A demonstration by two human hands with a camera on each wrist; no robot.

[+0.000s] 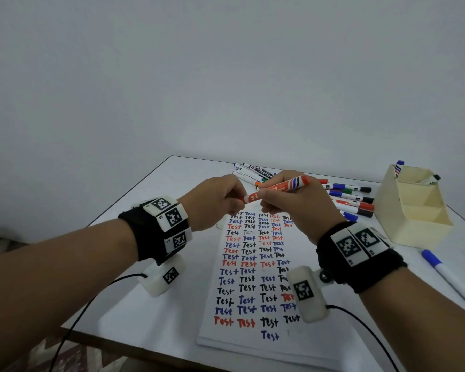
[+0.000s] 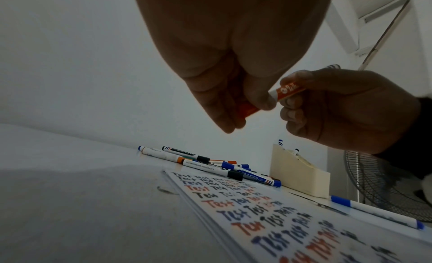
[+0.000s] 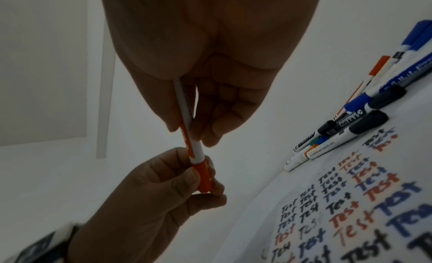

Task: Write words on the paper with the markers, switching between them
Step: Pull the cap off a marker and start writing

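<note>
- Hands hold one red marker (image 1: 277, 189) above the paper (image 1: 253, 277).
- Left hand (image 1: 212, 201) pinches its cap (image 3: 204, 176).
- Right hand (image 1: 293, 205) grips the barrel.

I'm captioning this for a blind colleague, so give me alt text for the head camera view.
Two hands hold a red marker above a paper filled with "Test" in black, blue and red: the left hand pinches its cap end, the right hand grips the barrel. More markers lie behind on the white table, beside a cream holder.
</note>
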